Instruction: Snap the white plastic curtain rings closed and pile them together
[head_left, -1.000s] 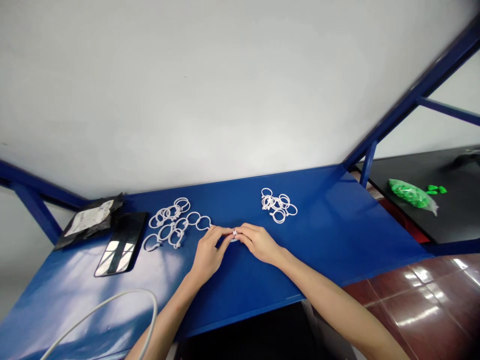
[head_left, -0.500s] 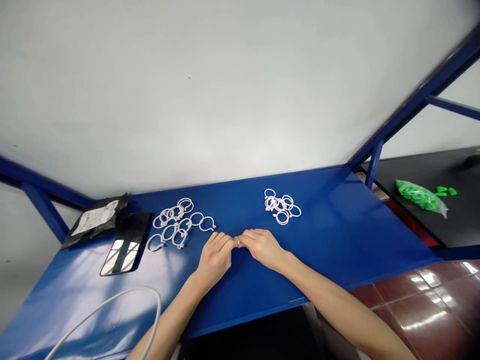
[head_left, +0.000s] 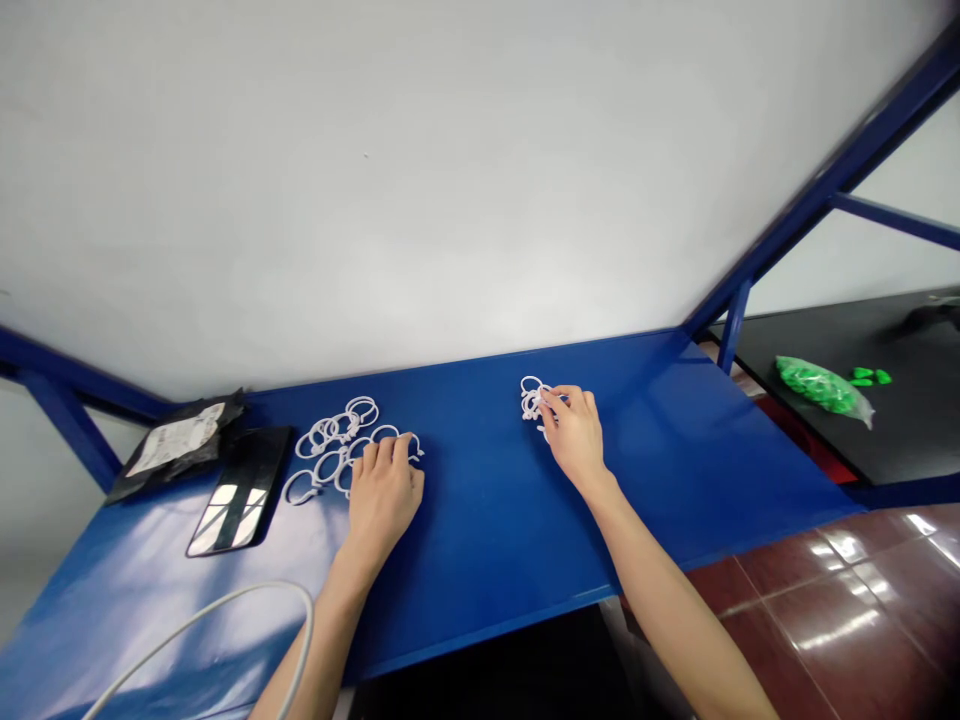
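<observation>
My left hand (head_left: 385,490) rests over the right part of a loose group of white open rings (head_left: 330,430) with small knobbed ends. Its fingers bend down among them, and the fingertips are hidden, so I cannot see whether it grips one. My right hand (head_left: 576,432) is at the second, smaller pile of white rings (head_left: 531,384), partly covering it. Thumb and forefinger come together on a white ring (head_left: 541,396) at the pile's near side.
Both piles lie on a blue table (head_left: 480,530) against a pale wall. At left are a black phone (head_left: 238,495) and a black plastic package (head_left: 180,440). A white cable (head_left: 217,603) loops in front. A bag of green pieces (head_left: 823,387) lies on a black table at right.
My hands were together at the middle over a small white piece. They have parted: the left moved onto the left rings, the right up and right to the smaller pile.
</observation>
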